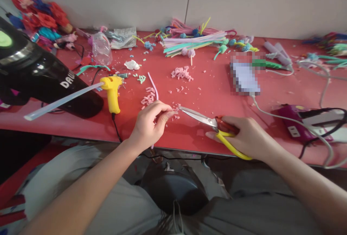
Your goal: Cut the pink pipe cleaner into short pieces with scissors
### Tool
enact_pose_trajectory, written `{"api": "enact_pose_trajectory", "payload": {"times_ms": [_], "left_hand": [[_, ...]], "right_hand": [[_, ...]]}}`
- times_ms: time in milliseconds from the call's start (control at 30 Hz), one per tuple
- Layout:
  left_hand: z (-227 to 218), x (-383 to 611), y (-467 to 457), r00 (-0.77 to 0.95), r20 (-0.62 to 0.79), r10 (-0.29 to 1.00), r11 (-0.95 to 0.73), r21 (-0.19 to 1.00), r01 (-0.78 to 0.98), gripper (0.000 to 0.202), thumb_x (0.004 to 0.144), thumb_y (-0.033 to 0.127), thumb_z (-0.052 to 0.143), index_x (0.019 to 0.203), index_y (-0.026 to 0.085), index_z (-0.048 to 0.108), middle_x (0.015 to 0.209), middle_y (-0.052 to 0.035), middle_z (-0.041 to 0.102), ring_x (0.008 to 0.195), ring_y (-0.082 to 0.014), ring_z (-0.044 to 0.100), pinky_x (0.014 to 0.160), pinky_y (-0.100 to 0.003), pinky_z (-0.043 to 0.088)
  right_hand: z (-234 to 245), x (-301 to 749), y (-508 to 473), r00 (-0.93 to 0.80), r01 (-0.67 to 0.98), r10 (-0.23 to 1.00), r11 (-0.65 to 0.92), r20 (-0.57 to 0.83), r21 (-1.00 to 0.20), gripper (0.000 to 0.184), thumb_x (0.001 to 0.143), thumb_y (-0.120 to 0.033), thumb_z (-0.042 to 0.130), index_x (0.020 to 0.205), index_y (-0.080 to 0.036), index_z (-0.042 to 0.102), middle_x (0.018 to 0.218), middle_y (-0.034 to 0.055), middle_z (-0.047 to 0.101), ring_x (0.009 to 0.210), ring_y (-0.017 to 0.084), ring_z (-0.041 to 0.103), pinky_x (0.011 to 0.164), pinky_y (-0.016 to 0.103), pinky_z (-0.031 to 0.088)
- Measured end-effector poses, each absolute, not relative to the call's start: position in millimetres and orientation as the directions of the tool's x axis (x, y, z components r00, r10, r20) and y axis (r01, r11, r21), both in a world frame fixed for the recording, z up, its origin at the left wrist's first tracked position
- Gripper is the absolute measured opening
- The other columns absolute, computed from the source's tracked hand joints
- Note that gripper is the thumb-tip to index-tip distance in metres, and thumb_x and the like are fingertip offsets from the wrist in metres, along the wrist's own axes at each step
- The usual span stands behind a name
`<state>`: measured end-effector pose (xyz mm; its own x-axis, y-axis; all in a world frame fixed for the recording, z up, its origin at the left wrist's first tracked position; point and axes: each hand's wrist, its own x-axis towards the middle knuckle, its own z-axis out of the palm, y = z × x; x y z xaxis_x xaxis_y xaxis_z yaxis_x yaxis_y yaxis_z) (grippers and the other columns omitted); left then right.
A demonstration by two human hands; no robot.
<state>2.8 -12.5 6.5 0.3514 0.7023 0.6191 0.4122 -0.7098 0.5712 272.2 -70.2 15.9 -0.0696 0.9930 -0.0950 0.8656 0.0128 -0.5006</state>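
Observation:
My left hand (151, 123) is closed in a pinch, with a small pink piece of pipe cleaner showing at the fingertips. A lilac pipe cleaner (153, 85) runs behind this hand; I cannot tell whether the palm holds it too. My right hand (248, 135) grips scissors (197, 116) with red and yellow handles. Their blades look nearly closed, and the tips point left, close to the pinched fingers. Short pink cuttings (148, 97) lie beyond my left hand. A larger pile of pink cuttings (182, 73) sits farther back, and loose bits are scattered around the blade tips.
A yellow glue gun (111, 92) with a long glue stick stands left, beside a large black bottle (54, 72). Pipe cleaners (193, 43) lie bundled at the back. On the right are a blurred phone-like device (245, 77), its cable, and a purple power strip (294, 123).

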Motion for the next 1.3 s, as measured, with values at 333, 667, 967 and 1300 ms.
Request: {"api": "enact_pose_trajectory", "payload": {"times_ms": [333, 667, 967, 1300], "left_hand": [[6.8, 1.4, -13.4, 0.357, 0.601, 0.715, -0.698, 0.59, 0.406, 0.007, 0.093, 0.018, 0.06, 0.085, 0.017, 0.061, 0.078, -0.0013, 0.064, 0.072, -0.0102, 0.059, 0.066, -0.022, 0.047], [6.0, 1.8, -13.5, 0.348, 0.584, 0.733, -0.68, 0.605, 0.415, 0.01, 0.094, 0.021, 0.058, 0.084, 0.018, 0.062, 0.077, -0.002, 0.065, 0.071, -0.0115, 0.059, 0.065, -0.024, 0.047], [9.6, 3.0, -15.6, 0.338, 0.576, 0.744, -0.667, 0.612, 0.425, 0.013, 0.094, 0.023, 0.057, 0.084, 0.017, 0.062, 0.074, -0.0017, 0.063, 0.067, -0.011, 0.057, 0.063, -0.024, 0.047], [9.0, 2.5, -15.7, 0.348, 0.576, 0.74, -0.673, 0.616, 0.41, 0.012, 0.093, 0.021, 0.058, 0.083, 0.017, 0.063, 0.074, -0.0017, 0.063, 0.066, -0.0107, 0.057, 0.062, -0.024, 0.046]], "right_hand": [[16.0, 271.3, -70.1, -0.054, 0.878, 0.991, -0.011, -0.121, -0.478, 0.06, 0.07, -0.066, 0.068, 0.061, -0.022, 0.028, 0.061, -0.0059, 0.024, 0.06, 0.011, 0.021, 0.046, 0.022, 0.025], [15.4, 270.8, -69.4, -0.024, 0.891, 0.99, -0.043, -0.142, -0.452, 0.062, 0.068, -0.072, 0.066, 0.061, -0.023, 0.028, 0.059, -0.0056, 0.024, 0.06, 0.013, 0.021, 0.048, 0.025, 0.025], [16.8, 271.4, -71.4, -0.055, 0.857, 0.992, -0.012, -0.114, -0.515, 0.057, 0.072, -0.066, 0.066, 0.062, -0.022, 0.031, 0.063, -0.005, 0.026, 0.062, 0.012, 0.022, 0.05, 0.024, 0.026], [18.2, 269.9, -70.6, -0.042, 0.878, 0.991, -0.022, -0.124, -0.477, 0.061, 0.068, -0.07, 0.066, 0.061, -0.023, 0.027, 0.059, -0.0057, 0.024, 0.059, 0.012, 0.021, 0.047, 0.023, 0.025]]}}
